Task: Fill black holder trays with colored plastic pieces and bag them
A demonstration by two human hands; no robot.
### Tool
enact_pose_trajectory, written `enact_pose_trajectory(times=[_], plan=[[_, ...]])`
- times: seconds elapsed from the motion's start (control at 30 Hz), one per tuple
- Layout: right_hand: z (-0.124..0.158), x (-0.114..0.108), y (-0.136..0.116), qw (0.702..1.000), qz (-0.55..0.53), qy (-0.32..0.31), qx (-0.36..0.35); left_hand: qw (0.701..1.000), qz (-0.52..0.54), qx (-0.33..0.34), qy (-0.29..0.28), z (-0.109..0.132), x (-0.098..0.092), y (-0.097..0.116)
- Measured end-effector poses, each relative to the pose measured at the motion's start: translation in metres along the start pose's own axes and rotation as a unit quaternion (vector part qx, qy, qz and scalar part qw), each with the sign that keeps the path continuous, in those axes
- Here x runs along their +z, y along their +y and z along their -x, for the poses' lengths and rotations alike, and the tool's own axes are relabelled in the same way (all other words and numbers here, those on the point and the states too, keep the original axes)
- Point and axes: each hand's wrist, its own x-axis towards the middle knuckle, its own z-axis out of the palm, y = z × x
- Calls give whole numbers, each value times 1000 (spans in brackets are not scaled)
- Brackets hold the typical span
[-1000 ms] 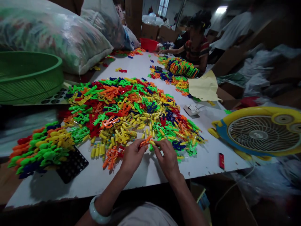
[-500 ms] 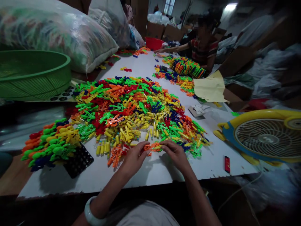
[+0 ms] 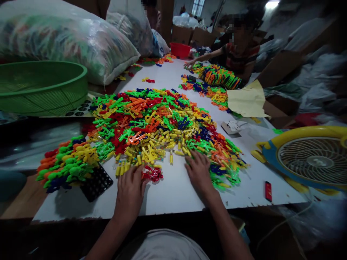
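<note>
My left hand (image 3: 131, 189) lies palm down at the near left edge of a heap of small plastic toys (image 3: 151, 119). Its fingers stretch forward over the toys, the thumb apart, and what lies under the palm is hidden. Right beside its fingertips is a red plastic toy figure (image 3: 154, 174). My right hand (image 3: 199, 173) reaches to the heap's near edge with fingers spread, close to some yellow tube-like pieces (image 3: 186, 151); nothing shows in its grasp. A single yellow piece (image 3: 171, 157) stands out on the white table (image 3: 173, 195) between the hands.
Stacked toy figures (image 3: 70, 160) rest by a black perforated tray (image 3: 97, 183) at left. A green basket (image 3: 43, 90) and stuffed sacks (image 3: 81, 43) stand behind. At right are a yellow-blue fan (image 3: 317, 159) and a red lighter-like object (image 3: 268, 191). A co-worker (image 3: 240, 54) sits across.
Both hands have moved apart from an orange figure held between them, which no longer shows. The left went left onto the toys, the right forward to the heap. The view has shifted slightly.
</note>
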Motion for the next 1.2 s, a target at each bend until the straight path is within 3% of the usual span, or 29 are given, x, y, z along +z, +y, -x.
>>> enact_pose_trajectory(times=[0.13, 0.3, 0.37, 0.47, 0.53, 0.57, 0.67, 0.73, 0.77, 0.83, 0.93, 1.03, 1.13, 1.2], plan=[[-15, -2, 12, 1000, -10, 17, -21, 999, 47, 11, 15, 2, 1, -9], [-37, 12, -21, 987, -53, -43, -145, 999, 3, -42, -23, 3, -5, -10], [-41, 18, -28, 987, -79, -45, -133, 996, 40, -55, -59, 2, -10, -12], [-39, 16, -30, 982, -162, -5, -99, 975, 178, -111, -73, -4, -18, -14], [-33, 6, -33, 968, -234, 11, -85, 932, 308, -180, -68, -11, -23, -10], [-28, -1, -38, 960, -268, 5, -75, 895, 384, -214, -74, -16, -24, -6], [-12, -24, -59, 936, -345, -58, -27, 744, 591, -297, -96, -31, -24, 12], [-1, -35, -75, 916, -388, -103, 26, 659, 667, -340, -71, -40, -21, 24], [4, -38, -81, 904, -407, -120, 57, 633, 686, -355, -52, -44, -19, 30], [12, -39, -89, 880, -440, -135, 119, 608, 706, -362, -27, -48, -14, 39], [20, -29, -90, 843, -486, -129, 191, 620, 709, -335, -27, -48, -9, 47], [23, -19, -86, 811, -524, -113, 235, 662, 683, -305, -33, -42, -5, 51], [20, -19, -86, 784, -553, -102, 261, 747, 608, -268, -25, -36, -3, 54], [17, -23, -88, 740, -599, -113, 285, 818, 532, -218, 0, -31, -4, 55]])
